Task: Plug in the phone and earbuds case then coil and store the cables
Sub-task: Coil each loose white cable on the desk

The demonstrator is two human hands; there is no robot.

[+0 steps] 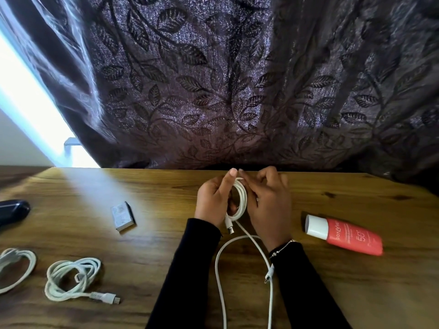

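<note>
Above the wooden table (154,248), my left hand (213,200) grips a small coil of white cable (241,200), thumb raised along it. My right hand (268,205) pinches the coil's top from the other side. The cable's loose tail (221,269) loops down over the table toward me, and one plug (230,227) hangs under the coil. Another plug (269,275) lies by my right sleeve. Two more coiled white cables rest at the left: one (71,279) with its plug sticking out, the other (16,267) at the frame's edge.
A red tube with a white cap (344,235) lies to the right of my hands. A small grey box (123,216) sits left of centre. A dark rounded object (13,211) is at the far left. A dark leaf-patterned curtain (237,91) hangs behind the table.
</note>
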